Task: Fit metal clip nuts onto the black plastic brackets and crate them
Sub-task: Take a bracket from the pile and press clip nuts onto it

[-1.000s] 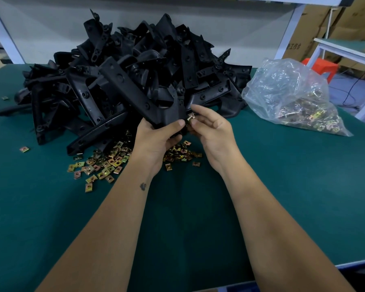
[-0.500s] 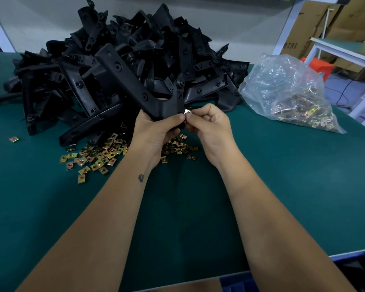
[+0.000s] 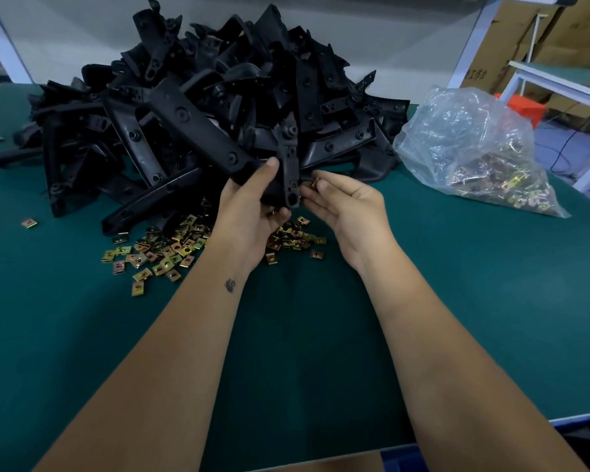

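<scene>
While the left hand [image 3: 252, 212] grips a black bracket [image 3: 218, 144] above the green table [image 3: 457, 301], the right hand [image 3: 348, 206] pinches 1 clip nut [image 3: 314, 182] just beside the bracket's lower end, over loose clip nuts [image 3: 171, 247].

- There is only one camera. It sits on the person's head.
- It looks forward and down at the green tabletop [image 3: 457, 301].
- It is close: both arms reach out from the bottom edge.
- The wide view bends the sides and also takes in the room behind.
</scene>
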A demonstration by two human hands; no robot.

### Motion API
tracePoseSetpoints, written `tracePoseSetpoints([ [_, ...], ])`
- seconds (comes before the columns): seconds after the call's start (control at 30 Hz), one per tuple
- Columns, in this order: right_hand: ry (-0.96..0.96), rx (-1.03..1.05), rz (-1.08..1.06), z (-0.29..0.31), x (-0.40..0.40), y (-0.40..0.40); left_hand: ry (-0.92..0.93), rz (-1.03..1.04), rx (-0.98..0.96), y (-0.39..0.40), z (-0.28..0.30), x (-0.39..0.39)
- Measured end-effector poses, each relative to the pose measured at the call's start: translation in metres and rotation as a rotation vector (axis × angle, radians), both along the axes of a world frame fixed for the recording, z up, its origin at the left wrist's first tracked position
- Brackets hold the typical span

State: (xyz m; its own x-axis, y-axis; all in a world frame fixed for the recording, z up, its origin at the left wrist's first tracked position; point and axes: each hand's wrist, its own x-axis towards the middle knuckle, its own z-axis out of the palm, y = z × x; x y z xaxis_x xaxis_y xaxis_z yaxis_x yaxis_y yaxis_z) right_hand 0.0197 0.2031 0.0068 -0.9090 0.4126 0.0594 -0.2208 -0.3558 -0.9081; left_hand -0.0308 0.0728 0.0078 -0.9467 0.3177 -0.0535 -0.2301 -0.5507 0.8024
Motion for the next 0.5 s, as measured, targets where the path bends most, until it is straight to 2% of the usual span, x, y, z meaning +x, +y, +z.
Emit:
tracePoseSetpoints([
  [0.13, 0.017, -0.073, 0.004, 0.0024, 0.0016, 0.0026, -0.051, -0.026, 0.045, -0.0013, 0.0021, -0.0008],
  [0.3, 0.0, -0.072, -0.025, 0.0015, 0.002, 0.0045, -0.067, -0.025, 0.01, -0.0001, 0.0032, 0.0009],
  [0.5, 0.037, -0.234, -0.043, 0.0016, -0.0038, -0.0048, -0.07, -0.036, 0.007, 0.0011, 0.0023, -0.0012],
])
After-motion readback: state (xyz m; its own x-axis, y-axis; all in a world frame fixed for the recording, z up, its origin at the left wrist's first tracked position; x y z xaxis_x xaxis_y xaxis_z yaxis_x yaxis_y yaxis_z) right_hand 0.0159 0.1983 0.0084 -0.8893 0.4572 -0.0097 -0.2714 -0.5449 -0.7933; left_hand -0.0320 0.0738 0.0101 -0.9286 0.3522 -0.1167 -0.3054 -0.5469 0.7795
